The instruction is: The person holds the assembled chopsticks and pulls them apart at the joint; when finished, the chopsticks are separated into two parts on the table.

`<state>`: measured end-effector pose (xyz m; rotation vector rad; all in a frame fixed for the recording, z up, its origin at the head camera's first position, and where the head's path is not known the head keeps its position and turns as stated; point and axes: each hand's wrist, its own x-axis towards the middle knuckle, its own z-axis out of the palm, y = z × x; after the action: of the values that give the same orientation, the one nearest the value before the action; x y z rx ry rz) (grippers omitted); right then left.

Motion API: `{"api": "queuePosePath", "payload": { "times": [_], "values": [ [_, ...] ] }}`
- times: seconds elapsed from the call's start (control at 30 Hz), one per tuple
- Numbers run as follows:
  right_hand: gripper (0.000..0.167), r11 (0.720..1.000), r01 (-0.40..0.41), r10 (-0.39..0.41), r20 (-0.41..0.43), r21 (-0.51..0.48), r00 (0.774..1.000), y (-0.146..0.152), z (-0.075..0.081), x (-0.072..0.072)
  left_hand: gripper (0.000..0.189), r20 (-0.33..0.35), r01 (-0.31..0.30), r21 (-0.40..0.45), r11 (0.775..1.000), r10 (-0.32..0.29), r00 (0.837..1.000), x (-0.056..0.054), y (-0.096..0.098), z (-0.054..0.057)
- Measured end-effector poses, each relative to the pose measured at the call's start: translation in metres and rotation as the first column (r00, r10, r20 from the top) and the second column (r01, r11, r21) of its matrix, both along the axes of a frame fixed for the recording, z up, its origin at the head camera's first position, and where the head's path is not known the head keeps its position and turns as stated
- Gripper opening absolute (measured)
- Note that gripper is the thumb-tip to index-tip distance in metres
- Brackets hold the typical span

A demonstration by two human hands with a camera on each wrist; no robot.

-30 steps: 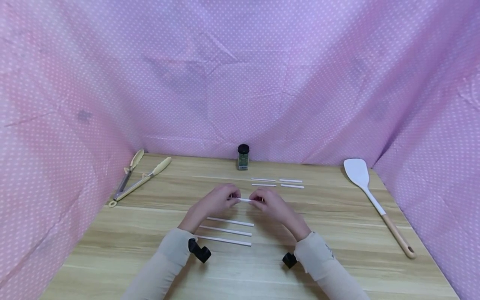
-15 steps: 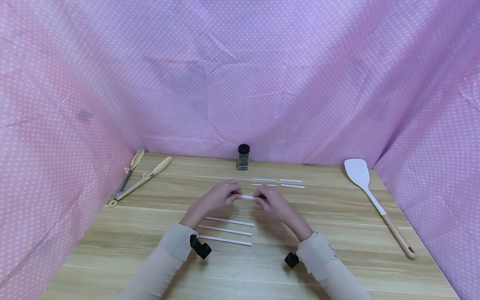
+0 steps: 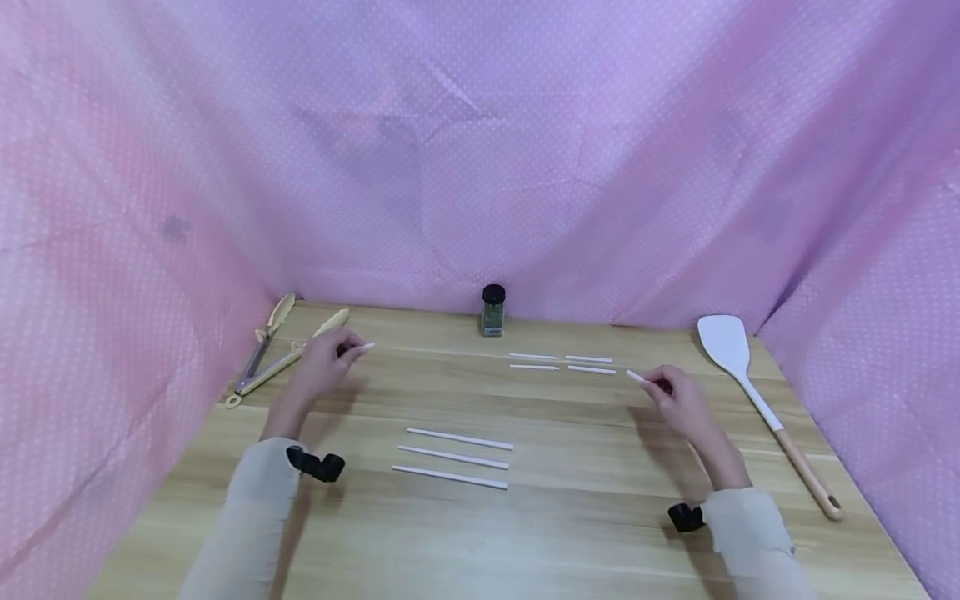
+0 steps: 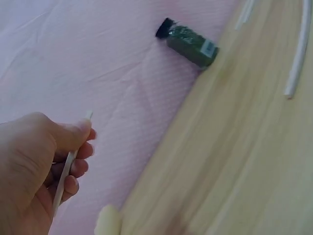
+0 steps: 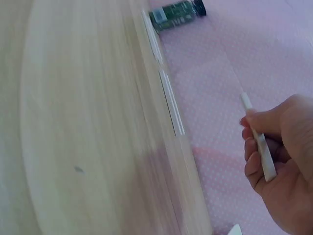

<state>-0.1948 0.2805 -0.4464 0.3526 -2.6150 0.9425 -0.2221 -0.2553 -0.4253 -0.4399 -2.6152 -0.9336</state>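
Note:
My left hand (image 3: 318, 367) pinches a thin white stick piece (image 4: 62, 183) between thumb and fingers, raised over the table's left side near the tongs. On the right, my right hand (image 3: 682, 407) grips another short white stick piece (image 5: 265, 159), its tip (image 3: 634, 376) poking out past the thumb toward the middle. In the head view, three long white sticks (image 3: 453, 457) lie side by side at the centre front. Several short white stick pieces (image 3: 589, 360) rest in two rows farther back, just left of my right hand.
Cream-tipped tongs (image 3: 270, 372) lie spread at the back left, partly behind my left hand. A dark-capped spice jar (image 3: 492, 312) stands at the back centre. A white spatula (image 3: 750, 392) with a wooden handle lies at the right. Pink dotted cloth (image 3: 480, 167) surrounds the wooden table.
My hands, which held one stick together at the centre, have moved far apart. Each now carries its own short piece, left hand to the left, right hand to the right.

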Motion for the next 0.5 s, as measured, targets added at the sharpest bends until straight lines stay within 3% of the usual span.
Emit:
{"api": "queuePosePath", "payload": {
  "times": [0.13,0.5],
  "values": [
    [0.007,0.999,-0.033,0.032,0.051,0.017,0.998,0.009,0.000,-0.006,0.009,0.082,0.068,-0.011,0.998,-0.067,0.994,-0.005,0.021,-0.006],
    [0.015,0.990,-0.120,0.111,0.104,0.079,0.988,-0.007,-0.022,-0.021,0.018,0.209,0.206,-0.038,0.978,-0.194,0.959,-0.013,0.122,-0.030]
  ]
}}
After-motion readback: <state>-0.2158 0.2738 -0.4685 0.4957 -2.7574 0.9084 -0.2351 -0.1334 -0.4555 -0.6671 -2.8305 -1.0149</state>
